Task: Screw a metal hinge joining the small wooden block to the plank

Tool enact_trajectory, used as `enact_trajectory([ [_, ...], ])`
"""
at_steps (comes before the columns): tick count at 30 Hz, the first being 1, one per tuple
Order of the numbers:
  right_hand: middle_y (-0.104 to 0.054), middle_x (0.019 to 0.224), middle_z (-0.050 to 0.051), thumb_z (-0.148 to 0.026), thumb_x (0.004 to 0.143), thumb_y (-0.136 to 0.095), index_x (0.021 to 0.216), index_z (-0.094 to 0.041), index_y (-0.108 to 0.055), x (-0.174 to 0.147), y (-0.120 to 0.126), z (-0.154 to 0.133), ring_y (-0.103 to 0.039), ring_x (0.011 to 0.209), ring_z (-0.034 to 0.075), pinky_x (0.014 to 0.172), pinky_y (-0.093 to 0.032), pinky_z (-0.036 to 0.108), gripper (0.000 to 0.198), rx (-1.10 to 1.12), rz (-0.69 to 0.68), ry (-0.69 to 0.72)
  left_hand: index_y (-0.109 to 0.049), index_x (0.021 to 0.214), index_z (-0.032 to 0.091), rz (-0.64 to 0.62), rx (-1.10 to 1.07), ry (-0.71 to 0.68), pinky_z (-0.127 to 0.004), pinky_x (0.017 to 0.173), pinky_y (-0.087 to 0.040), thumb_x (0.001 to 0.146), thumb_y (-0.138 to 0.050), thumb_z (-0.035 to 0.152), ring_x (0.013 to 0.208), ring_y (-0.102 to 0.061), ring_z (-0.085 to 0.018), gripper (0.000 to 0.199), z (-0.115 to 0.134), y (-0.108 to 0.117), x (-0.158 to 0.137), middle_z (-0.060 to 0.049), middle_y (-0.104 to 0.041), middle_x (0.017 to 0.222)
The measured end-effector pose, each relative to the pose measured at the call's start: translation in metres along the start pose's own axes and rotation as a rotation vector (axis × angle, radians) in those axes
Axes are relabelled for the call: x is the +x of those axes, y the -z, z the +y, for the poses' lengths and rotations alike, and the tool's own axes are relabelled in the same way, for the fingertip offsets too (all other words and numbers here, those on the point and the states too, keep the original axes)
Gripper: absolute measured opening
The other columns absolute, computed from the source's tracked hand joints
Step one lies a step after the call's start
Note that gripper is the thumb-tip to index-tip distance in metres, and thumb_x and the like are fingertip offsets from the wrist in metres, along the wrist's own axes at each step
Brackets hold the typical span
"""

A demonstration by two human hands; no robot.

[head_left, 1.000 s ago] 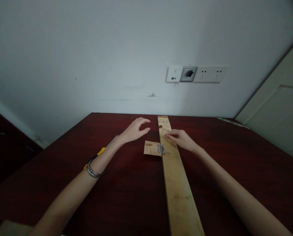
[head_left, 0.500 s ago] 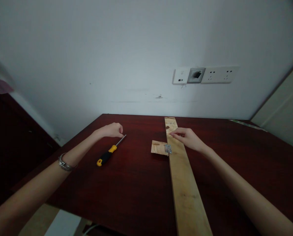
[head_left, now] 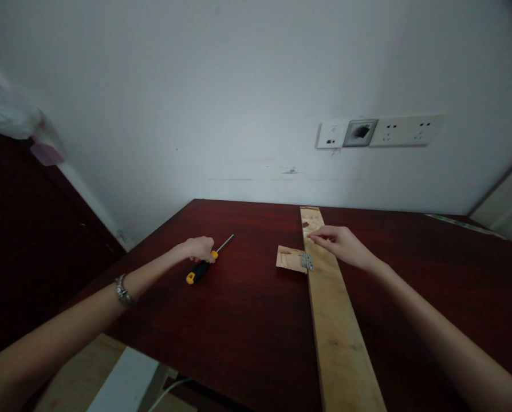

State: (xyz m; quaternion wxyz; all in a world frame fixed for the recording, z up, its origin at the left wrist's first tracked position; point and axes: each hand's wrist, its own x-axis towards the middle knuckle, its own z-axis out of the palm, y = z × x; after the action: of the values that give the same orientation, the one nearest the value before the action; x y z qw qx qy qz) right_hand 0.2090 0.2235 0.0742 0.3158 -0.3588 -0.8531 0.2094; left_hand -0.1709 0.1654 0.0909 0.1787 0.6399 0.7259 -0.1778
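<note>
My left hand (head_left: 200,249) is closed around the front of the handle of a black-and-yellow screwdriver (head_left: 201,269), which lies on the dark red tabletop with its shaft pointing away and to the right. Over the far part of a long wooden plank (head_left: 337,326), my right hand (head_left: 339,243) holds its thumb and fingertips in a pinch. Whatever is between those fingertips is too small to make out. Just nearer than that hand, a metal hinge (head_left: 306,261) joins the plank's left edge to a small wooden piece (head_left: 289,258).
The dark red table (head_left: 247,326) meets a white wall (head_left: 239,86) at its far edge. A row of wall sockets (head_left: 380,131) is above it on the right. A thin patterned strip (head_left: 464,225) lies at the far right. A white cable (head_left: 168,393) hangs below the front edge.
My left hand has come down from beside the screwdriver's tip onto its handle. My right hand keeps its pinch over the plank. The whole view has shifted left, so things appear further right.
</note>
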Motion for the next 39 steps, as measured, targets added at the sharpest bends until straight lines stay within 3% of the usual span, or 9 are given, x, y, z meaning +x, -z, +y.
enact_trajectory([
  [8,-0.071,0.092,0.006,-0.035,0.084,-0.050,0.089,-0.019,-0.071,-0.001,0.003,0.001,-0.065,0.083,0.021,0.071,-0.049,0.032,0.026,0.007,0.030,0.006,-0.056,0.045,0.014,0.014,-0.004,-0.074,-0.025,0.050,-0.042,0.059,-0.058,0.034,0.051,-0.055,-0.016,0.025,0.000,0.000,0.012,-0.005,-0.058,0.049],
  [13,-0.071,0.094,0.006,-0.034,0.084,-0.051,0.092,-0.019,-0.070,-0.002,0.008,-0.010,-0.064,0.084,0.020,0.068,-0.049,0.029,0.026,0.026,0.071,0.020,-0.063,0.058,0.012,0.023,-0.336,-0.238,-0.023,0.053,-0.042,0.064,-0.058,0.036,0.056,-0.057,-0.014,0.025,0.009,0.021,0.019,-0.004,-0.060,0.055],
  [19,-0.063,0.103,0.006,-0.022,0.084,-0.050,0.116,-0.025,-0.060,-0.003,0.006,-0.041,-0.059,0.076,0.014,0.060,-0.051,0.026,0.034,-0.032,0.150,0.224,-0.065,0.067,0.011,0.010,-1.077,-0.433,-0.025,0.066,-0.044,0.062,-0.069,0.031,0.062,-0.055,-0.011,0.021,0.081,0.054,0.014,-0.004,-0.064,0.066],
  [23,-0.051,0.120,0.006,-0.015,0.081,-0.051,0.127,-0.031,-0.049,-0.008,0.007,-0.061,-0.057,0.095,0.018,0.066,-0.054,0.029,0.048,-0.215,0.119,0.347,-0.064,0.073,0.013,-0.155,-1.487,-0.465,-0.026,0.068,-0.044,0.065,-0.069,0.025,0.062,-0.055,-0.010,0.015,0.142,0.055,0.018,-0.002,-0.063,0.067],
  [27,-0.044,0.130,0.008,-0.014,0.081,-0.050,0.127,-0.030,-0.048,-0.009,0.010,-0.063,-0.055,0.102,0.022,0.067,-0.057,0.033,0.049,-0.397,0.104,0.328,-0.062,0.082,0.016,-0.310,-1.717,-0.492,-0.024,0.068,-0.044,0.074,-0.062,0.024,0.061,-0.054,-0.009,0.011,0.179,0.052,0.023,0.000,-0.061,0.067],
  [30,-0.047,0.130,0.008,-0.015,0.084,-0.048,0.124,-0.027,-0.050,-0.008,0.012,-0.054,-0.053,0.108,0.023,0.076,-0.056,0.036,0.042,-0.403,0.201,0.321,-0.062,0.083,0.017,-0.395,-1.770,-0.515,-0.025,0.069,-0.044,0.079,-0.059,0.028,0.064,-0.056,-0.010,0.012,0.194,0.050,0.026,0.001,-0.060,0.066],
  [34,-0.054,0.123,0.006,-0.019,0.086,-0.049,0.122,-0.027,-0.048,-0.006,0.017,-0.044,-0.051,0.112,0.022,0.086,-0.051,0.038,0.037,-0.354,0.327,0.361,-0.062,0.076,0.014,-0.370,-1.692,-0.572,-0.025,0.063,-0.044,0.078,-0.060,0.042,0.062,-0.055,-0.010,0.027,0.200,0.047,0.032,-0.002,-0.059,0.063],
  [36,-0.059,0.115,0.007,-0.023,0.085,-0.052,0.120,-0.025,-0.050,-0.005,0.021,-0.042,-0.055,0.106,0.023,0.087,-0.050,0.039,0.034,-0.328,0.407,0.333,-0.062,0.071,0.013,-0.274,-1.527,-0.632,-0.024,0.055,-0.039,0.076,-0.060,0.047,0.056,-0.051,-0.009,0.035,0.196,0.048,0.034,-0.003,-0.057,0.060],
  [39,-0.063,0.106,0.008,-0.030,0.082,-0.058,0.113,-0.022,-0.053,-0.004,0.031,-0.045,-0.059,0.098,0.023,0.086,-0.049,0.040,0.032,-0.221,0.579,0.243,-0.063,0.067,0.013,-0.009,-1.177,-0.730,-0.024,0.048,-0.032,0.073,-0.062,0.049,0.049,-0.044,-0.007,0.036,0.180,0.051,0.032,-0.002,-0.055,0.059],
])
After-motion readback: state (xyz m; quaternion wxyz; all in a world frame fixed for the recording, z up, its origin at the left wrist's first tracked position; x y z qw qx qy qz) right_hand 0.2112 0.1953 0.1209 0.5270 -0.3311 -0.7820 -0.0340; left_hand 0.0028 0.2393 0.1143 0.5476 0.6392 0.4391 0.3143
